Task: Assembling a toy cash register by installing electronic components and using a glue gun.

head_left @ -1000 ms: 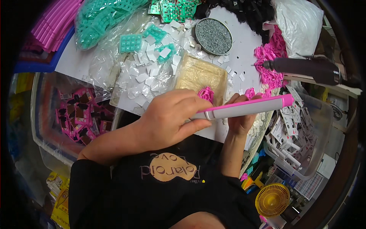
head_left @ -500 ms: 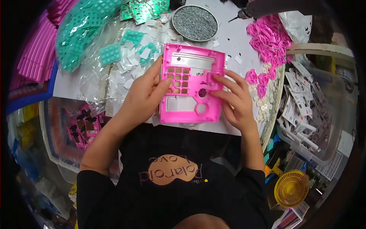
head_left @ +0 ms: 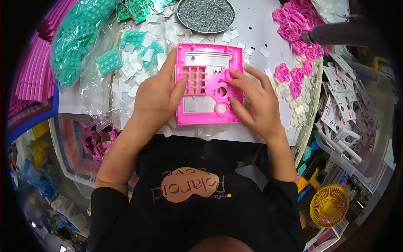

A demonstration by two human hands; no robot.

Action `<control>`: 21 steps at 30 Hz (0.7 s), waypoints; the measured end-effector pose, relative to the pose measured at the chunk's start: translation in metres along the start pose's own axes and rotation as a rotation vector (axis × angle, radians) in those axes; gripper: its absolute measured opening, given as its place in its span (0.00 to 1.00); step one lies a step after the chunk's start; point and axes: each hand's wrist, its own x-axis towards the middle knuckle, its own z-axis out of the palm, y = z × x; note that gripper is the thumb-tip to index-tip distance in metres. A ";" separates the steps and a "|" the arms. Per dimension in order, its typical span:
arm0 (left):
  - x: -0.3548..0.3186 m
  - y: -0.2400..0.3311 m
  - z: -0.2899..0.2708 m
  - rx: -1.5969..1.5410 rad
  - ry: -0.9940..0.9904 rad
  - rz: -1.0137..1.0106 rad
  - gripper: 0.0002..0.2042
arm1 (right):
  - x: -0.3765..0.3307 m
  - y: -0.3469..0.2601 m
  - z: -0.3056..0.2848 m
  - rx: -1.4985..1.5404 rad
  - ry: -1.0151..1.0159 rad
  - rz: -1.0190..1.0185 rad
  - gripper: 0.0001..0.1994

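Observation:
A pink plastic housing [head_left: 212,84] is between my hands, its inner side facing up, with a grid of square key openings at its left. Round openings and small posts are at its right half. My left hand [head_left: 157,94] grips its left edge, thumb over the key grid and fingers partly hidden behind the edge. My right hand [head_left: 262,103] holds the right edge, its fingertips curled over onto the inner face by the small raised pieces. Whether those fingertips pinch a small part cannot be made out.
Behind the housing stands a round dish of screws [head_left: 205,17]. Teal keypads [head_left: 110,61], white paper squares [head_left: 134,63] and green circuit boards [head_left: 142,9] lie left. Pink rings [head_left: 282,72], white discs [head_left: 300,111] and a dark power screwdriver [head_left: 336,34] are right.
The housing has come down from a tilted hold to lie flatter over the table. My right fingertips have shifted slightly on its inner face. The whole view has shifted a little.

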 end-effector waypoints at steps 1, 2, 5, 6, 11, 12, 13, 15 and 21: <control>0.004 -0.001 0.003 -0.004 0.025 0.018 0.31 | 0.002 0.003 0.000 0.017 -0.006 0.018 0.20; 0.007 -0.001 0.005 -0.010 0.050 0.037 0.31 | 0.004 0.005 -0.001 0.031 -0.013 0.037 0.21; 0.004 -0.007 -0.010 0.005 -0.052 -0.031 0.31 | 0.007 -0.005 0.005 -0.003 -0.079 -0.007 0.23; 0.002 -0.007 -0.013 -0.008 -0.088 -0.049 0.31 | 0.006 -0.008 0.009 -0.014 -0.092 -0.021 0.23; -0.007 0.006 -0.012 0.061 -0.025 -0.066 0.26 | 0.000 -0.007 0.019 0.000 -0.043 0.053 0.27; -0.004 0.009 -0.009 0.101 0.021 0.123 0.25 | -0.001 -0.008 0.020 0.008 -0.041 0.095 0.28; 0.002 0.011 -0.005 0.141 0.067 0.313 0.24 | -0.002 -0.009 0.021 0.016 -0.039 0.138 0.29; 0.005 0.014 0.002 0.195 0.008 0.535 0.21 | -0.003 -0.010 0.021 0.068 -0.006 0.150 0.31; 0.003 0.007 0.011 0.273 -0.235 0.636 0.19 | -0.002 0.027 0.000 0.314 0.045 0.170 0.21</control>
